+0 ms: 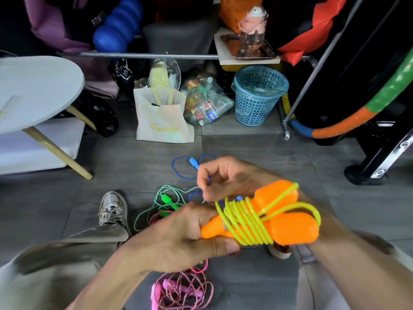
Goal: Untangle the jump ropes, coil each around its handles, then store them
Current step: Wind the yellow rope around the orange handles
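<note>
Grey floor tiles (257,151) carry a white table (38,90), a blue basket (257,97), then loose blue (178,171), green (165,200) and pink ropes (185,289). Left hand (178,238) grips the orange handles (288,222), wound with yellow rope (243,220); right hand (223,177) pinches its free end.

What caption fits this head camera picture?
Two hands wind a yellow rope around its orange handles above tangled ropes on the floor.
</note>
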Motion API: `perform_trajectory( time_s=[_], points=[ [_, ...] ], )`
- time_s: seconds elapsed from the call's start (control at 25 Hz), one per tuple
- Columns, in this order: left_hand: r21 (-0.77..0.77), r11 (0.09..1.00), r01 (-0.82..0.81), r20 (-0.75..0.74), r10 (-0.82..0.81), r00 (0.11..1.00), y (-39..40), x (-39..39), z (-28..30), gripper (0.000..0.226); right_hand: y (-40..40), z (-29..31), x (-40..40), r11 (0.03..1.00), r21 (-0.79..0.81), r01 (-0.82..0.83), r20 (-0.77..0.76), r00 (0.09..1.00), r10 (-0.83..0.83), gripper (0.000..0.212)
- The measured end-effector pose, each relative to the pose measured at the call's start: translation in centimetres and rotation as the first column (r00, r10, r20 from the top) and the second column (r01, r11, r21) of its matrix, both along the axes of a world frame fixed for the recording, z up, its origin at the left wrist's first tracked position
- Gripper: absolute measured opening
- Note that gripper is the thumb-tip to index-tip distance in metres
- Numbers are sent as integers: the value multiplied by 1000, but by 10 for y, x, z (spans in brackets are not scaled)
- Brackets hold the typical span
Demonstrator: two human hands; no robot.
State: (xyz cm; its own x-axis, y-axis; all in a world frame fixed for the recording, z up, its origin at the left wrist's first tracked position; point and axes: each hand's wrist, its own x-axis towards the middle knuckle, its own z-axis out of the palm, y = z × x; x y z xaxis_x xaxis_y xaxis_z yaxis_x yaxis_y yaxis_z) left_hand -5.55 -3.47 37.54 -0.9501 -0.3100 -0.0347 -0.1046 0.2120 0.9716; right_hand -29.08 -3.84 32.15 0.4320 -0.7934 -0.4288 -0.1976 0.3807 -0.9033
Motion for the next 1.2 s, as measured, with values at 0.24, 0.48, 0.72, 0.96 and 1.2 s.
perform_trajectory(
  time_s=[0.24,0.48,0.72,0.96,1.2],
  points=[
    [251,927,-278,-148,321,936,-12,7,0,43,24,10,33,927,-42,373,179,915,-361,24],
    [272,760,-590,-15,616,788,-33,6,-7,31,21,35,63,881,-323,347,-26,927,-374,22],
    [-610,614,-501,57,665,745,-29,0,-19,49,32,39,57,852,-451,267,-353,823,-445,36],
    [-640,588,-495,59,680,731,-24,-16,-23,24,37,39,63,817,-538,207,-488,714,-502,46],
    [-456,746,-486,57,569,821,-22,-20,-20,34,44,32,66,664,-730,163,-531,477,-700,65]
  ],
)
